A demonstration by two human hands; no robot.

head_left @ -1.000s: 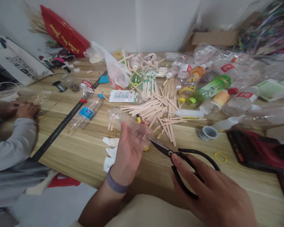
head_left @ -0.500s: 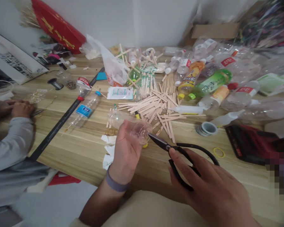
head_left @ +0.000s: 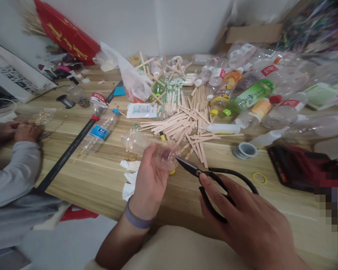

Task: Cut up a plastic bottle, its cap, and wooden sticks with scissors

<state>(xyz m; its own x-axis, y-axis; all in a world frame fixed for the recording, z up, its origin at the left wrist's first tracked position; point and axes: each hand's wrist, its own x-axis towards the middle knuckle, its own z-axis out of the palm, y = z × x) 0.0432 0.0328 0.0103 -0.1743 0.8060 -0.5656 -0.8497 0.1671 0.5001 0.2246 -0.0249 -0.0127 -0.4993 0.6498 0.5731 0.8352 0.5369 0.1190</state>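
Observation:
My left hand is wrapped round a clear plastic bottle, its base turned toward my right side. In my right hand is a pair of black-handled scissors. The blades look closed together, and their tip meets the bottle's base; I cannot tell whether it has gone through the plastic. Torn white paper pieces and thin rubber bands lie beside my left hand. Behind the bottle is a loose heap of wooden sticks.
Many plastic bottles crowd the back right. A tape roll, a yellow ring and a red-and-black tool lie at right. At left are a blue-labelled bottle, a black strip and another person's hands.
The bottle has tilted slightly, its far end shifting left. Both hands stay nearly in place, and the scissor tip remains at the bottle's base. The whole view has shifted a little.

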